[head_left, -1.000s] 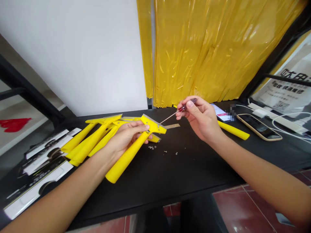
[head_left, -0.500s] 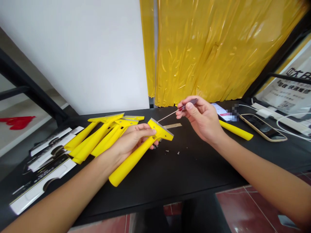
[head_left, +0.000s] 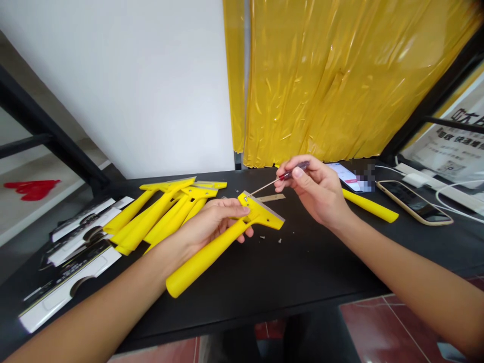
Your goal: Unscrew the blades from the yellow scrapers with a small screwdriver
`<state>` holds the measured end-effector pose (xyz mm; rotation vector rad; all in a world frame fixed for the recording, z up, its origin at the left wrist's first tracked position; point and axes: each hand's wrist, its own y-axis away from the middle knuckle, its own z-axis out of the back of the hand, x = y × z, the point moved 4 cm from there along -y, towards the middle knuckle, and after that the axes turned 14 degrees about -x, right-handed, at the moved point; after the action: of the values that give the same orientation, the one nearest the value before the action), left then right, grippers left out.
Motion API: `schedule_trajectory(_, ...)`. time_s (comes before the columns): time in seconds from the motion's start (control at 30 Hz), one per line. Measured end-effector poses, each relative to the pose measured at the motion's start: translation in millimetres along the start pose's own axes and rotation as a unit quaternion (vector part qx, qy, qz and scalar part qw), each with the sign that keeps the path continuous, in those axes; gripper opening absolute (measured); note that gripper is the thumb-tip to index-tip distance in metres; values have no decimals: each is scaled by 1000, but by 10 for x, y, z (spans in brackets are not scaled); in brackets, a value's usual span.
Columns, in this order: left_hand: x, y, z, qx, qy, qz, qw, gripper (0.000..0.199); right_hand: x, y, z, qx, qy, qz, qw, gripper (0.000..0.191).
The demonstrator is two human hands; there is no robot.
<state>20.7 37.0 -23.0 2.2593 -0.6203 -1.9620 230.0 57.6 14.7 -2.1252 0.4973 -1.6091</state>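
Yellow plastic scraper (head_left: 206, 259) sits firmly in the left hand (head_left: 214, 224), at nine o'clock from the other hand; it seems light and stiff, best held by the handle. Right hand (head_left: 313, 194) pinches a small screwdriver (head_left: 297, 171) narrowly, tip at scraper's head.

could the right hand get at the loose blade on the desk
Probably yes: the right hand sits close to the flat metal blade, and nothing lies between them, though it holds a screwdriver.
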Motion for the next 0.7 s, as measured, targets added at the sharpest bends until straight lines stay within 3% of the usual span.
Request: schedule_trajectory(0.7,-46,65,-40,3,21,22,1000,8,11,1,-2,16,-40,-24,999,9)
